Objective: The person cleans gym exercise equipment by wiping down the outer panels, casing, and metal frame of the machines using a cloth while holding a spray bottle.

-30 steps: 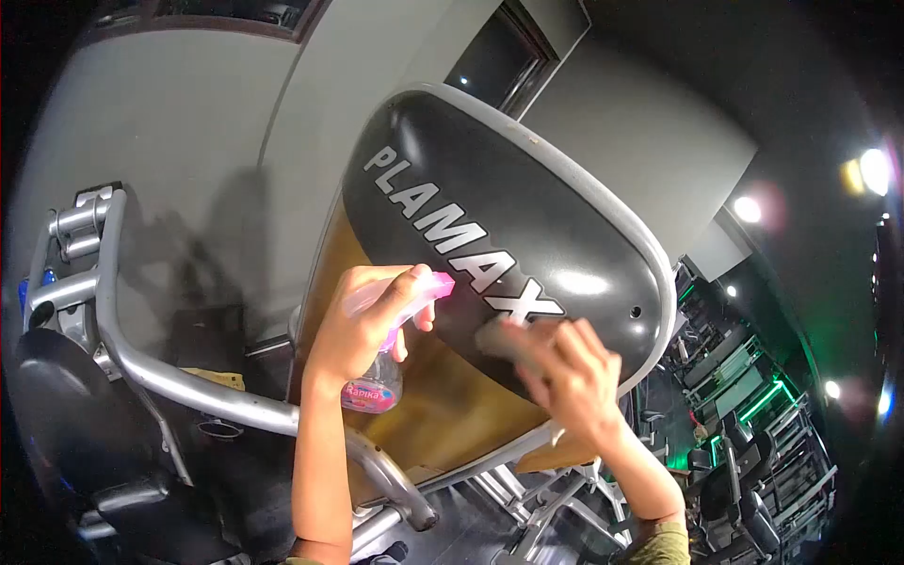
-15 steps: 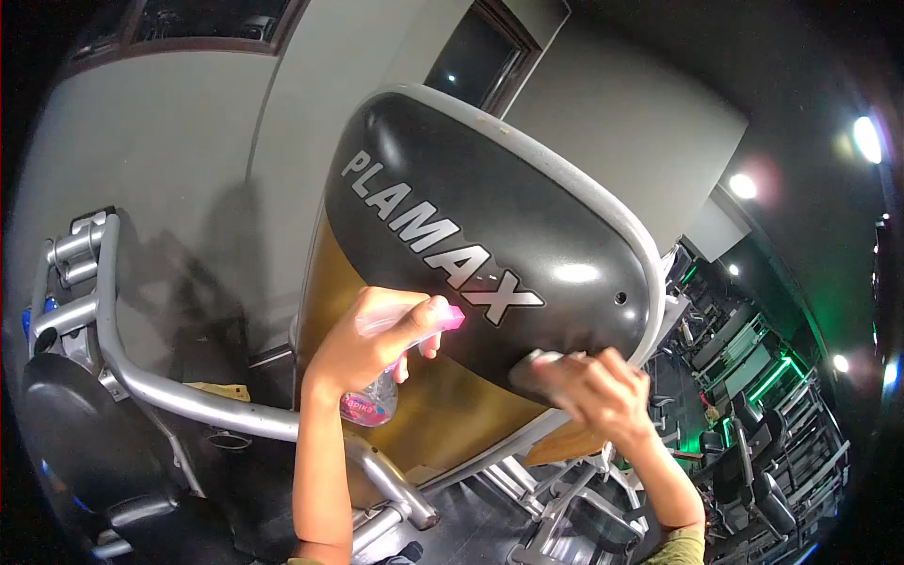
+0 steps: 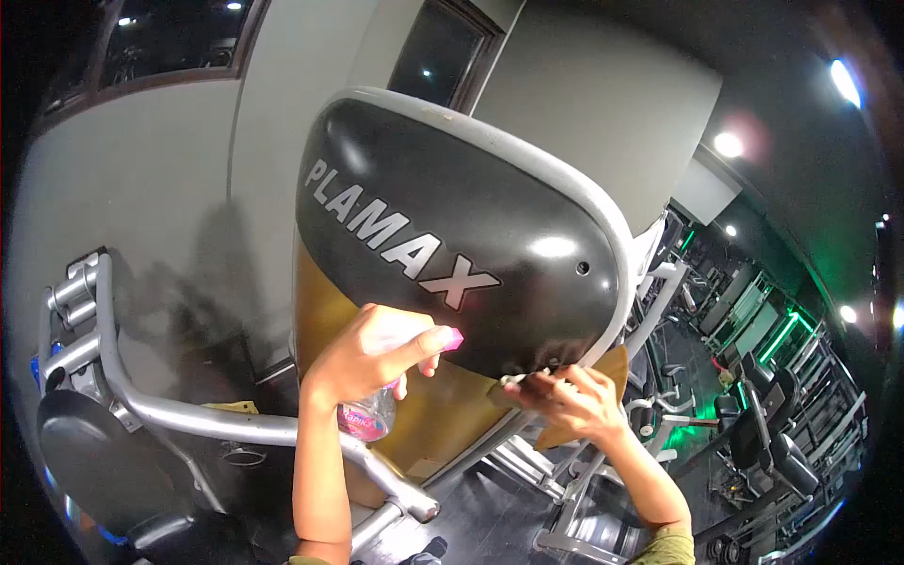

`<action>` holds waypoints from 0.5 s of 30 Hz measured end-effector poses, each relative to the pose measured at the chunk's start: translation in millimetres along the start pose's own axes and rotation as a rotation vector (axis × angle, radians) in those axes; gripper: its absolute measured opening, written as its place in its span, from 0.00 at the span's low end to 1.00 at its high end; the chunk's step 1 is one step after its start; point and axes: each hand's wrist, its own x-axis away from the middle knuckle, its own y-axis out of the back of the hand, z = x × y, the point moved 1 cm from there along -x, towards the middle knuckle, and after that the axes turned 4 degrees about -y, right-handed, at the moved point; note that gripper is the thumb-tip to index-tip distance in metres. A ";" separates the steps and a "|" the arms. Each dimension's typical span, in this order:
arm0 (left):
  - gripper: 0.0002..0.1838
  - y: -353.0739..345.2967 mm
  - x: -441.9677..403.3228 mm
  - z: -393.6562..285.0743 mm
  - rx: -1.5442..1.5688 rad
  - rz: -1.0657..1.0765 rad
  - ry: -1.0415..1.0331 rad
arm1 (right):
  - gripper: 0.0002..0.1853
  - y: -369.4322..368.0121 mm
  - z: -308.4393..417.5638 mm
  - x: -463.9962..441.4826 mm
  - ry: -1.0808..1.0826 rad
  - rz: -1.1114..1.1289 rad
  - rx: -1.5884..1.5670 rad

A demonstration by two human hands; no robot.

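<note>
My left hand point(image 3: 369, 356) is wrapped round a clear spray bottle point(image 3: 369, 416) with a pink nozzle and a pink label. It is in front of the lower left of a machine's cover panel point(image 3: 424, 169), black above and gold below, lettered PLAMAX. At the panel's lower right edge, my right hand point(image 3: 586, 405) is closed on a greyish cloth point(image 3: 508, 390) pressed near where black meets gold. Motion smears the fingers and cloth a little, and most of the cloth is hidden by the hand.
A bent silver tube frame point(image 3: 207, 421) with a round black pad point(image 3: 89, 447) stands at the left. A grey wall point(image 3: 160, 179) with windows rises behind. More gym machines point(image 3: 763, 414) and a green light strip point(image 3: 782, 334) are at the right.
My right hand has moved down and left with the cloth, along the panel's lower edge. My left hand still holds the bottle. The view has shifted, so the panel appears farther left.
</note>
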 end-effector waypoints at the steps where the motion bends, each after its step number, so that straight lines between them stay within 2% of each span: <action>1: 0.23 -1.1 -1.7 0.2 -0.002 0.008 0.001 | 0.22 3.1 -6.7 3.5 -0.012 0.007 0.075; 3: 0.21 -4.0 -5.0 2.8 -0.043 0.101 0.059 | 0.22 17.0 -15.7 -8.2 -0.130 -0.111 0.160; 4: 0.21 -6.6 -6.7 5.0 -0.043 0.109 0.061 | 0.24 27.2 -18.6 -12.1 -0.224 -0.080 0.081; 8: 0.16 -19.9 -10.3 6.7 -0.045 0.172 -0.036 | 0.24 14.4 0.3 1.6 -0.415 -0.148 -0.005; 12: 0.14 -30.2 -14.7 5.5 -0.206 0.244 -0.135 | 0.27 -18.8 33.1 38.6 -0.349 -0.144 -0.086; 13: 0.14 -32.5 -15.4 4.5 -0.215 0.252 -0.131 | 0.27 -21.2 38.5 45.7 -0.322 -0.089 0.015; 15: 0.13 -39.0 -16.7 2.8 -0.227 0.262 -0.105 | 0.28 -21.1 34.6 53.3 -0.350 -0.099 0.008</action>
